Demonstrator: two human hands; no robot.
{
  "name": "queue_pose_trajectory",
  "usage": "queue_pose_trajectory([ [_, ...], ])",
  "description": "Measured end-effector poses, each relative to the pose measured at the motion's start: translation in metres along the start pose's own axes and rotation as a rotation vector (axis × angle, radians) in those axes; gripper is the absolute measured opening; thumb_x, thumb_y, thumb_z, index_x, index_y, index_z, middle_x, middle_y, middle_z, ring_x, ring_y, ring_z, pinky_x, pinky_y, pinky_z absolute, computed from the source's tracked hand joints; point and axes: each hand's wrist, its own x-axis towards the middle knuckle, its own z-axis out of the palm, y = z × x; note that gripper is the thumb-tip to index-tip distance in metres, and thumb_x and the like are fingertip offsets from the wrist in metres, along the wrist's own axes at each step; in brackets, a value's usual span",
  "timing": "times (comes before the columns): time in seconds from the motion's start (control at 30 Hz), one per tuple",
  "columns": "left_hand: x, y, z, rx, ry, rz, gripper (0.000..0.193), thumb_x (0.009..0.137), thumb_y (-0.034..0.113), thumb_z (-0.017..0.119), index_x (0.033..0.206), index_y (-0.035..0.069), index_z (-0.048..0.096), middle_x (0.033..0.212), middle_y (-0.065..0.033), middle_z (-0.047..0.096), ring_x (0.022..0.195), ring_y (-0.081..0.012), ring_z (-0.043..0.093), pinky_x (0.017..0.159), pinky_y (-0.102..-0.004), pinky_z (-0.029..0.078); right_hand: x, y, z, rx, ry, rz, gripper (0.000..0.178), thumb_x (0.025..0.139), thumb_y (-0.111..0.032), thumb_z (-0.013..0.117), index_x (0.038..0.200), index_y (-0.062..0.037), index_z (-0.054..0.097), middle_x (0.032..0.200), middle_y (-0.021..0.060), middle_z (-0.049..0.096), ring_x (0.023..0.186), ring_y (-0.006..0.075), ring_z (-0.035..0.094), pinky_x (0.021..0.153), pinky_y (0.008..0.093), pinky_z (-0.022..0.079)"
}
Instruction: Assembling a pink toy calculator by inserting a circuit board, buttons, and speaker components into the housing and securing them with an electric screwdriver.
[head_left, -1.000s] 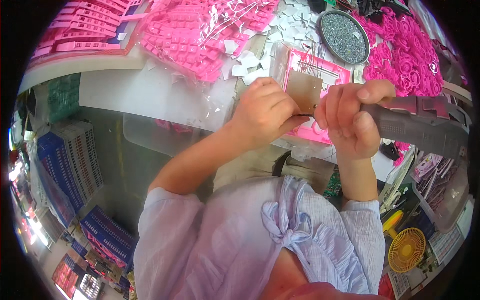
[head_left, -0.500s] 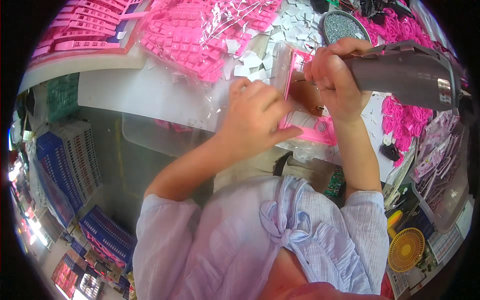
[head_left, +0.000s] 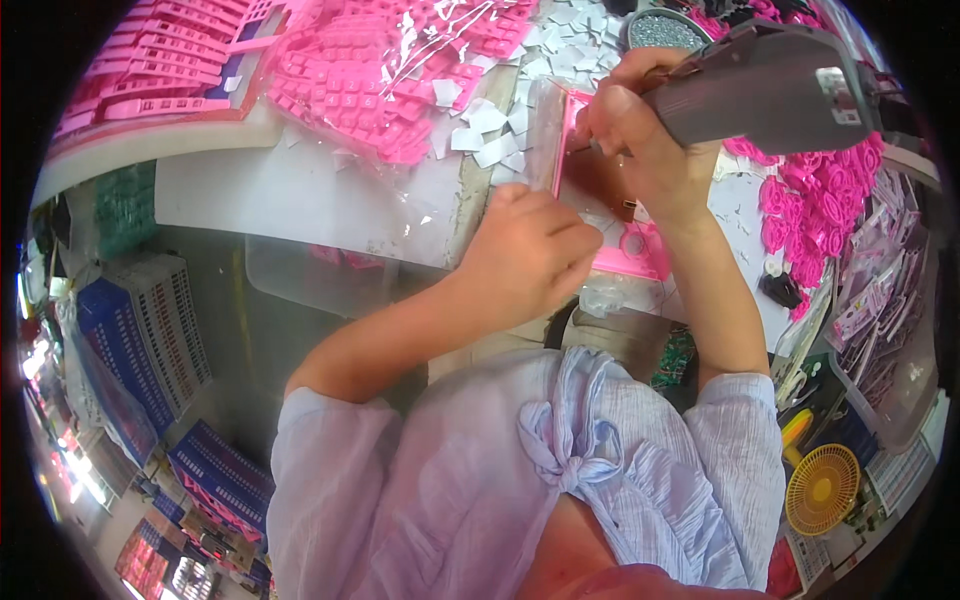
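Observation:
My right hand (head_left: pixel 655 150) is closed around a dark grey electric screwdriver (head_left: pixel 755 90), its body pointing up and to the right. Its tip is hidden behind my fingers. Beneath that hand a pink plastic housing (head_left: pixel 635 262) lies on the white table, with a brown board (head_left: pixel 597 190) and thin wires inside it. At the housing's lower left edge my left hand (head_left: pixel 530 255) is closed, fingers curled in. Whatever those fingers hold, if anything, is hidden.
Small white pieces (head_left: pixel 490 140) lie beside a clear bag of pink keypads (head_left: pixel 355 90). A bowl of small metal screws (head_left: pixel 665 30) stands at the back. Coiled pink cords (head_left: pixel 810 215) are piled on the right. Pink plastic strips (head_left: pixel 165 65) fill a tray at the far left.
My left hand's fingers have curled in, and it has dropped slightly by the housing's edge. My right hand and the screwdriver have shifted up and left in view.

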Motion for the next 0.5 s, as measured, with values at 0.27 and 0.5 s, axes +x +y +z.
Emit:
queue_pose_trajectory([
  [0.27, 0.008, -0.003, 0.002, -0.107, 0.08, -0.121, 0.018, 0.075, 0.003, 0.075, 0.088, 0.012, 0.067, 0.09, -0.0019, 0.07, 0.087, -0.0204, 0.066, 0.083, -0.0357, 0.041, -0.026, -0.032, -0.017, -0.286, 0.067, 0.2, 0.036, 0.093, -0.002, 0.065, 0.129, -0.0023, 0.064, 0.096, 0.0028, 0.064, 0.082, 0.0088, 0.061, 0.07, 0.0237, 0.051],
  [0.5, 0.017, 0.001, 0.011, -0.138, 0.111, -0.249, 0.026, 0.077, 0.008, 0.072, 0.099, 0.014, 0.058, 0.088, 0.0008, 0.063, 0.081, -0.0188, 0.06, 0.086, -0.0396, 0.035, -0.054, -0.045, -0.021, -0.684, -0.29, 0.234, 0.036, 0.085, 0.0, 0.069, 0.12, -0.0071, 0.065, 0.091, 0.008, 0.065, 0.076, 0.0163, 0.061, 0.067, 0.031, 0.052],
])
